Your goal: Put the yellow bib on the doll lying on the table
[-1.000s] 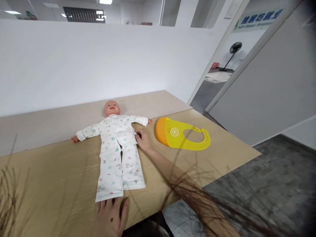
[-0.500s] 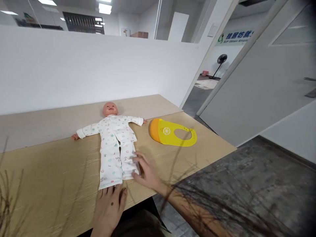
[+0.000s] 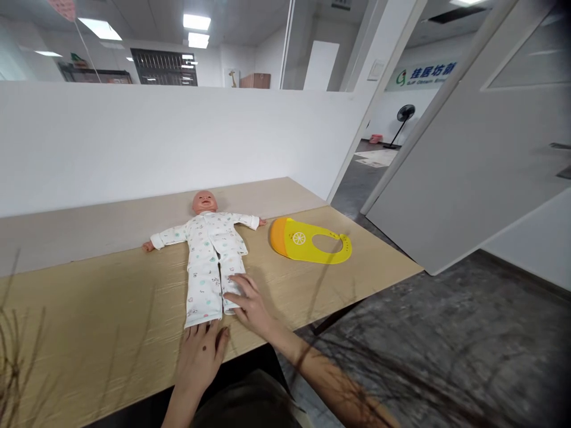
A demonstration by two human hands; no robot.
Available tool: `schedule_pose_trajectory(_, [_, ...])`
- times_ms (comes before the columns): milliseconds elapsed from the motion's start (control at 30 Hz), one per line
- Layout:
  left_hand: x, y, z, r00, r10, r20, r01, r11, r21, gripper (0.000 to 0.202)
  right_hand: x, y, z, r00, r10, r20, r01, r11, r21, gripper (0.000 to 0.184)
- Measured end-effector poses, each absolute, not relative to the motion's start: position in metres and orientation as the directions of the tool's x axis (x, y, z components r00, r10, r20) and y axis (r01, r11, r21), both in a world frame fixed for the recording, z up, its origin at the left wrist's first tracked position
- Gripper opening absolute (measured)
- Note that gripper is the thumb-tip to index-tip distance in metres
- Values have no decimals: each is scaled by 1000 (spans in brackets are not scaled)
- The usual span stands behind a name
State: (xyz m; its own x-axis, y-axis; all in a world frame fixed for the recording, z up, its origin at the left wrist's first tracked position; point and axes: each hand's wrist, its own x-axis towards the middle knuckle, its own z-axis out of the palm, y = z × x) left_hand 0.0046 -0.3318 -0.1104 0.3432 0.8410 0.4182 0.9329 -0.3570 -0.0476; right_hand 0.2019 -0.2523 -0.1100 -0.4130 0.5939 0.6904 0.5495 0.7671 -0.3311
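Lying face-up on the wooden table point(image 3: 111, 309), the baby doll point(image 3: 207, 252) is being touched at its trouser hems by the left hand point(image 3: 200, 355) and right hand point(image 3: 250, 303), both flat, gripping nothing; loose pyjama cloth is likely bunching or sliding.

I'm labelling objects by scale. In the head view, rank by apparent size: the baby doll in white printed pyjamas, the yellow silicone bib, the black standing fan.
1. Baby doll in white printed pyjamas, largest.
2. Yellow silicone bib.
3. Black standing fan, smallest, but it stands far back, so this ranking is unsure.
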Motion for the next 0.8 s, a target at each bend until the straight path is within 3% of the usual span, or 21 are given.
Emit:
schedule_pose_trajectory(100, [9, -335, -111, 337, 843, 420, 935, -352, -44, 36, 209, -255, -108, -389, 588, 709, 505, 780, -369, 33])
schedule_pose_trajectory(300, [28, -342, -112, 344, 814, 469, 936, -337, -101, 41, 214, -261, -109, -459, 593, 662, 528, 781, -334, 37])
schedule_pose_trajectory(567, [33, -343, -112, 310, 819, 482, 949, -297, -105, 40, 210, -263, -109, -369, 577, 729, 454, 796, -400, 25])
schedule_pose_trajectory(700, [33, -345, -111, 305, 829, 469, 950, -299, -91, 40, 219, -263, -120, -181, 725, 664, 350, 679, -646, 34])
schedule_pose_trajectory(800, [33, -345, -111, 298, 834, 464, 951, -302, -68, 40, 250, -249, -134, 108, 884, 454, 183, 432, -883, 44])
